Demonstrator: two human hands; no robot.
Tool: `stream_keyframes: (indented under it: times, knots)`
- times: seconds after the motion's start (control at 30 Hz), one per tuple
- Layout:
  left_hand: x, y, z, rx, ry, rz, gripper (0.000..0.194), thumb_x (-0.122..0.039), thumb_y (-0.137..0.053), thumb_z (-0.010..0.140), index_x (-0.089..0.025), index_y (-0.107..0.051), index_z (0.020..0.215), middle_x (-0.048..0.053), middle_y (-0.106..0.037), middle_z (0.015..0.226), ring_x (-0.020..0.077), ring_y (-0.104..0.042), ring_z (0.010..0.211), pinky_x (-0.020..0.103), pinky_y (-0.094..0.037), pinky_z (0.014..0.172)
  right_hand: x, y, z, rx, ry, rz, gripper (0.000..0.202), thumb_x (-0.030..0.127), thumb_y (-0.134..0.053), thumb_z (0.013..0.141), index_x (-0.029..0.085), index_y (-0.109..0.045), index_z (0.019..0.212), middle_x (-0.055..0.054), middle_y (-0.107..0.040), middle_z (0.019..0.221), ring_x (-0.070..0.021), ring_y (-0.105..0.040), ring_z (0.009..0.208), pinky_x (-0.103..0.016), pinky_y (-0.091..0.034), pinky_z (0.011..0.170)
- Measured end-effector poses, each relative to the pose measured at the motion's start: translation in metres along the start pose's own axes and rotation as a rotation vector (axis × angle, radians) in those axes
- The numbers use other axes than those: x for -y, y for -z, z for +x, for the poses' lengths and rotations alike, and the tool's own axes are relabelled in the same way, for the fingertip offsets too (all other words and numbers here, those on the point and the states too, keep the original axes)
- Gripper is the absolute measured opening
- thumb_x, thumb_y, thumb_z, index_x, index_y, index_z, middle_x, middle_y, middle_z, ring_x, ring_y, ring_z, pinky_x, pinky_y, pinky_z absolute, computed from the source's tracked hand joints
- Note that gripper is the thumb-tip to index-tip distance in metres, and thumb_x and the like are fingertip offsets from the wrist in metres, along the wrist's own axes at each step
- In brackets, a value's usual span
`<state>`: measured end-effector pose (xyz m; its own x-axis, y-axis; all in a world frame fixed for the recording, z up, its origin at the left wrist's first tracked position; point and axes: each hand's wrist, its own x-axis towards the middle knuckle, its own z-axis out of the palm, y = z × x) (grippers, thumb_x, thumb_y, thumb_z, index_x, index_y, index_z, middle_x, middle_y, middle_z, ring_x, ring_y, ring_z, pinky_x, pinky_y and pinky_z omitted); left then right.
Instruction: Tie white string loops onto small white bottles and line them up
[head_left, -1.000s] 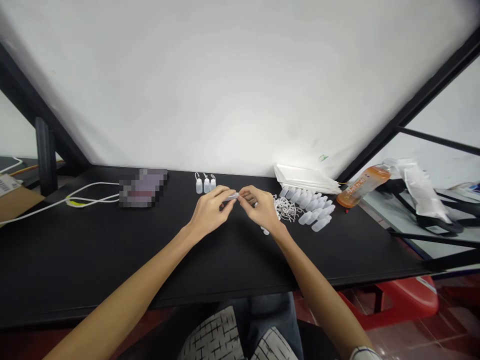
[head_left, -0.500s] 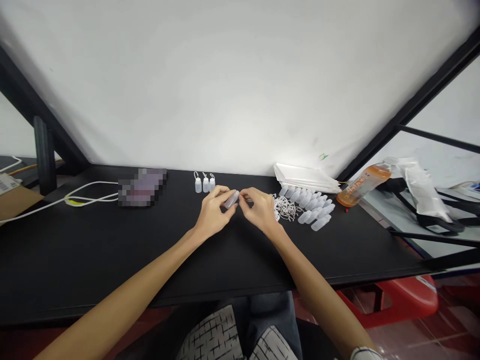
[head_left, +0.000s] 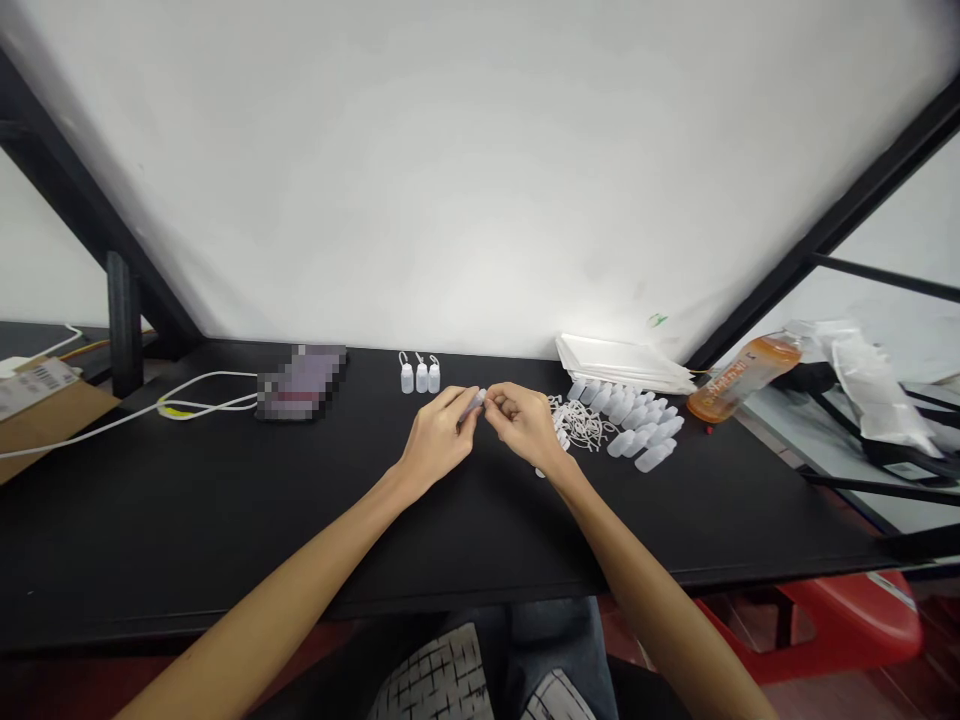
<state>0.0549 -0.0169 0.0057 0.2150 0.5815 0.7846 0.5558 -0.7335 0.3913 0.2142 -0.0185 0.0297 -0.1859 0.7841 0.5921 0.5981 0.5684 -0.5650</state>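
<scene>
Over the middle of the black table (head_left: 225, 520), my left hand (head_left: 439, 435) pinches a small translucent bottle (head_left: 472, 405), held tilted above the surface. My right hand (head_left: 525, 425) meets it at the bottle's tip, fingers closed there; what it pinches is too small to tell. Three finished small bottles (head_left: 420, 376) with white loops stand upright just behind my hands. To the right lie a tangle of white loops (head_left: 581, 422) and several loose bottles (head_left: 637, 425) in rows.
A stack of white bags (head_left: 619, 362) lies at the back right beside an orange drink bottle (head_left: 742, 375). A phone (head_left: 300, 382) and white cables (head_left: 172, 405) are at the left, with a cardboard box (head_left: 37, 410) at the far left. A red stool (head_left: 847, 625) stands below right.
The view has shifted slightly, moving everything a little right and down in frame. My hands stay together on the small bottle, which has turned a bit between my fingers.
</scene>
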Motion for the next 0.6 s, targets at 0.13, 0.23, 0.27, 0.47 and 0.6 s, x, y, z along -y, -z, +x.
stream_keyframes:
  times: [0.13, 0.23, 0.27, 0.47, 0.6]
  knots:
    - [-0.0007, 0.0018, 0.0017, 0.008, 0.007, 0.008, 0.022, -0.010, -0.056, 0.089, -0.013, -0.069, 0.106, 0.009, -0.072, 0.097, 0.0168, -0.069, 0.076, 0.026, -0.057, 0.065, 0.0016, 0.0009, 0.0002, 0.081, -0.057, 0.143, 0.011, 0.025, -0.053, 0.085, 0.020, -0.059, 0.078, 0.004, -0.054, 0.055, -0.0096, -0.050, 0.044, -0.022, -0.038, 0.048]
    - [0.0001, 0.0031, 0.0023, 0.015, 0.006, -0.003, 0.023, -0.009, -0.057, 0.087, -0.012, -0.070, 0.106, 0.009, -0.072, 0.097, 0.0173, -0.069, 0.076, 0.027, -0.057, 0.066, 0.0025, 0.0026, 0.0004, 0.102, -0.044, 0.149, 0.010, 0.024, -0.053, 0.085, 0.019, -0.058, 0.078, 0.005, -0.052, 0.052, -0.0093, -0.049, 0.043, -0.021, -0.037, 0.047]
    - [0.0003, 0.0035, 0.0025, 0.018, 0.011, -0.014, 0.023, -0.009, -0.057, 0.087, -0.012, -0.070, 0.106, 0.009, -0.073, 0.097, 0.0173, -0.069, 0.076, 0.027, -0.057, 0.066, 0.0030, 0.0032, 0.0005, 0.103, -0.031, 0.142, 0.010, 0.024, -0.053, 0.085, 0.019, -0.058, 0.079, 0.005, -0.052, 0.052, -0.0093, -0.049, 0.043, -0.021, -0.037, 0.047]
    - [-0.0007, 0.0058, 0.0042, 0.033, 0.039, -0.069, 0.024, -0.008, -0.059, 0.086, -0.012, -0.071, 0.105, 0.009, -0.073, 0.097, 0.0175, -0.070, 0.079, 0.027, -0.059, 0.068, 0.0069, 0.0039, -0.0012, 0.092, -0.066, 0.225, 0.011, 0.025, -0.054, 0.087, 0.018, -0.059, 0.080, 0.005, -0.052, 0.051, -0.0088, -0.049, 0.039, -0.021, -0.037, 0.044]
    - [-0.0014, 0.0059, 0.0051, -0.015, 0.026, -0.105, 0.024, -0.008, -0.060, 0.085, -0.013, -0.072, 0.105, 0.008, -0.074, 0.098, 0.0169, -0.071, 0.079, 0.027, -0.060, 0.069, 0.0066, -0.0005, -0.0041, 0.076, -0.134, 0.324, 0.014, 0.030, -0.056, 0.088, 0.018, -0.060, 0.082, 0.005, -0.055, 0.051, -0.0083, -0.047, 0.035, -0.021, -0.034, 0.039]
